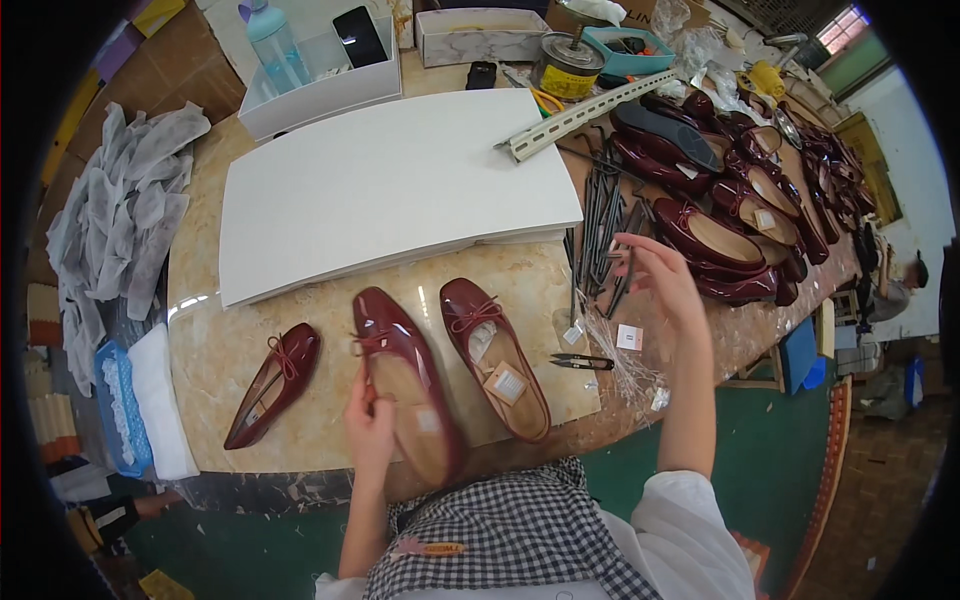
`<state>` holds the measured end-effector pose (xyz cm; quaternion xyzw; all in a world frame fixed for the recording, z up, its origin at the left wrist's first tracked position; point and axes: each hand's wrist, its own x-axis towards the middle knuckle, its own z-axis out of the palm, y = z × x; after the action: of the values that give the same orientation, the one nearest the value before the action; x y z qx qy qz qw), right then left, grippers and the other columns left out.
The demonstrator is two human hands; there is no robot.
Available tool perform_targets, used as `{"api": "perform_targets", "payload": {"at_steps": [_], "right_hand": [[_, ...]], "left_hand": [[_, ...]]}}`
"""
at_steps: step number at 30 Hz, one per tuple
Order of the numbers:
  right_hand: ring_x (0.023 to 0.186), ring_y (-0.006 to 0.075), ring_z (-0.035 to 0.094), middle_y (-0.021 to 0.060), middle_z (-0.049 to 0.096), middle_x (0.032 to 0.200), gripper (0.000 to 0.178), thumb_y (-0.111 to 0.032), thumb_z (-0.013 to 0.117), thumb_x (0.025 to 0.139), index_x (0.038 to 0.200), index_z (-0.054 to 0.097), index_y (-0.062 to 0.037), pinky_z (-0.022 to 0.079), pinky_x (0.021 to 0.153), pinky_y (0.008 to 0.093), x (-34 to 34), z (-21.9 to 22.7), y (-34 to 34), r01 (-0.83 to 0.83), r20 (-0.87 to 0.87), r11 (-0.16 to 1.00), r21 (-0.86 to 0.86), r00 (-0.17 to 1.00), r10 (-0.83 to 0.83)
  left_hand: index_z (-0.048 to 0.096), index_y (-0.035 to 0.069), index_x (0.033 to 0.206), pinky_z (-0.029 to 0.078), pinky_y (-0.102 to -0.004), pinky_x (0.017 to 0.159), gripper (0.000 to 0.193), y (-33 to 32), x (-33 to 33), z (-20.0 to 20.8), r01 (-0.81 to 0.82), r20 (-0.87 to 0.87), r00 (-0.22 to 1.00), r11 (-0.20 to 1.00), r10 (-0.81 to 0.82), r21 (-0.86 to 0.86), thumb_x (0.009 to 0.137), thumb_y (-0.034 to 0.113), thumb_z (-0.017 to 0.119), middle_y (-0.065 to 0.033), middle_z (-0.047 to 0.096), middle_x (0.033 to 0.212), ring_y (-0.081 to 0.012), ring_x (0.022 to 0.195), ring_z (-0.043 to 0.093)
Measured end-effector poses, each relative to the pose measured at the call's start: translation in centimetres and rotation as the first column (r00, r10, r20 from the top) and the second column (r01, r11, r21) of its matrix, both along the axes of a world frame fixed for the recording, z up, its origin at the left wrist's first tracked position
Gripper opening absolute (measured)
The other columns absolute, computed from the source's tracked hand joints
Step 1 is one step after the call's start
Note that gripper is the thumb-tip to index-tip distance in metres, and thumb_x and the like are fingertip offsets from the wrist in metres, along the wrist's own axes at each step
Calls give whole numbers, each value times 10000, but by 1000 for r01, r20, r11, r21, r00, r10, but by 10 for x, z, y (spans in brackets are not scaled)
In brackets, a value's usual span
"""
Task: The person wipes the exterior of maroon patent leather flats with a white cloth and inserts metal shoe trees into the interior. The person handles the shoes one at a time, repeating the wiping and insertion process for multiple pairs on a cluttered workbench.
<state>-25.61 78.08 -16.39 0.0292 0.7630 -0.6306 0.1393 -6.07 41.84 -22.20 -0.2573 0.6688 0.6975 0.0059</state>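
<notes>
My left hand (370, 425) grips a glossy burgundy ballet flat (405, 345) by its side, tilted over the table near my body. Its heel end is slightly blurred. At the right, my right hand (662, 280) is raised beside a pile of thin dark rods (597, 225), its fingertips pinched on what looks like one thin dark rod. Just right of the held shoe, a second ballet flat (492, 350) lies sole down with a tan tag and crumpled paper inside. Another burgundy flat (275, 385) rests on its side to the left.
A stack of white sheets (390, 185) covers the table's middle, with a slotted metal bar (590, 115) on its corner. Many burgundy shoes (715, 225) are heaped right. Thread snips (582, 362) lie near loose threads. White tissue (125, 200) hangs left; a box (335, 95) stands behind.
</notes>
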Motion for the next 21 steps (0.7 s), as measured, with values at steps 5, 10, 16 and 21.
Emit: {"api": "perform_targets", "payload": {"at_steps": [5,10,16,21], "right_hand": [[823,98,630,58,681,995,220,-133,535,950,1112,641,-30,475,638,217,46,23,-16,205,-161,976,-71,963,-214],[740,109,579,50,638,884,153,-120,574,932,995,650,-3,453,628,234,45,-14,5,477,-490,809,342,826,-280],[580,63,485,18,585,686,176,-86,631,878,1026,650,7,427,561,230,50,3,-52,381,-488,900,211,839,-240],[506,86,442,80,580,605,368,-100,631,871,1238,608,-74,388,498,256,119,52,-154,-320,-252,917,239,891,377]], "left_hand": [[443,-27,1321,536,-436,823,720,8,1,7,-44,42,999,612,18,789,927,555,288,-203,584,1199,-330,990,623],[431,-28,1336,545,-404,826,784,3,-3,8,105,-139,990,497,31,861,916,620,297,-198,587,1197,-317,998,628],[420,-26,1343,562,-406,788,889,1,-16,12,172,-184,980,761,-70,625,863,717,338,-192,572,1216,-315,948,644],[416,30,1337,554,-424,771,791,-1,-27,-8,-55,-207,965,894,162,445,919,676,230,-166,585,1179,-311,900,654]]}}
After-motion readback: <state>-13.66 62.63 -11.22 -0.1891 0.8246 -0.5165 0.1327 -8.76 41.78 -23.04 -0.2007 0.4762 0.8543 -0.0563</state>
